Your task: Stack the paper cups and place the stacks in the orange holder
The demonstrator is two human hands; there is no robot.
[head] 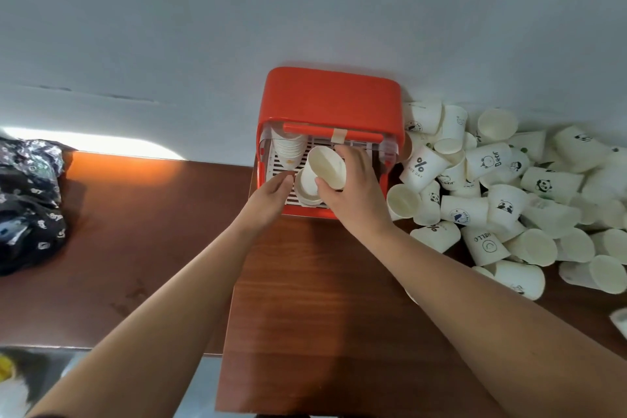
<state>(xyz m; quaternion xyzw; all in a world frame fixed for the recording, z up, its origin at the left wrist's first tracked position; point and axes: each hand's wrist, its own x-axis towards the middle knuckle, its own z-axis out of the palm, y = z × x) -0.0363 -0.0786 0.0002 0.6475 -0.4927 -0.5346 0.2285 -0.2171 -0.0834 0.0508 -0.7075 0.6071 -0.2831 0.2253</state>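
R hand [353, 187] grips a paper cup [327, 168], tilted, mouth facing near-left, inside the orange holder [329, 98] just above-right of the short stack [307, 188]; L hand [271, 188], fingers straight, rests left of it.

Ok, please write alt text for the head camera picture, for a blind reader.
The right hand holds a paper cup tilted over a cup stack inside the orange holder; the left hand is at the holder's front. Many loose cups lie heaped to the right.
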